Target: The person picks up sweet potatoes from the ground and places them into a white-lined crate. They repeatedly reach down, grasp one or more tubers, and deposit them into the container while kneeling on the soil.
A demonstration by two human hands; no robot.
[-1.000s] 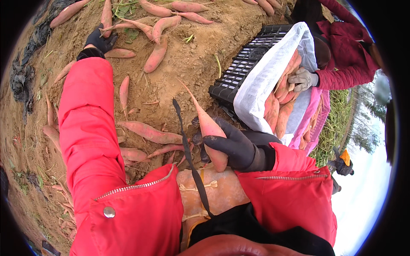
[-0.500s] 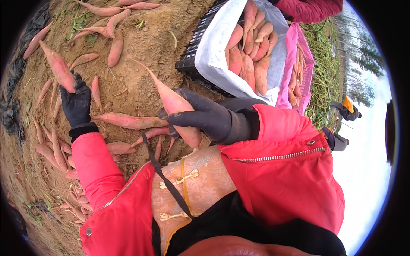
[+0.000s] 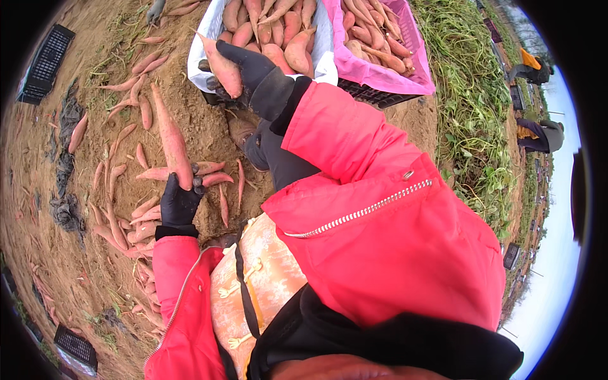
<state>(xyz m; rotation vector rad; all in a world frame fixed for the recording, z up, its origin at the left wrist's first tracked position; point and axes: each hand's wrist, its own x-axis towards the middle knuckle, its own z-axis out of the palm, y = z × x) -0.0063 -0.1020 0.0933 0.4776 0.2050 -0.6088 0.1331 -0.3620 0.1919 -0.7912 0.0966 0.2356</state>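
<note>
My left hand (image 3: pixel 180 201), in a dark glove, grips the lower end of a long sweet potato (image 3: pixel 170 136) whose thin tip points away from me. Its fingertips show at the root's right side. My right hand (image 3: pixel 256 76), gloved too, is closed round a shorter sweet potato (image 3: pixel 221 66) at the near left corner of a crate with a white liner (image 3: pixel 326 66). That crate is filled with several sweet potatoes (image 3: pixel 278 31). Beside it stands a second filled crate, lined in pink (image 3: pixel 380 71).
Loose sweet potatoes (image 3: pixel 117 228) lie over the brown soil (image 3: pixel 82 253) to the left. Black crates (image 3: pixel 47 63) stand at the far left and lower left. Black plastic film (image 3: pixel 66 171) runs along the ground. Green vines (image 3: pixel 468 107) cover the right side, where people (image 3: pixel 541 134) bend down.
My right hand has moved away from my body to the white-lined crate with its sweet potato. The left has come nearer and rightward, still holding its root. The view has shifted, showing more crates.
</note>
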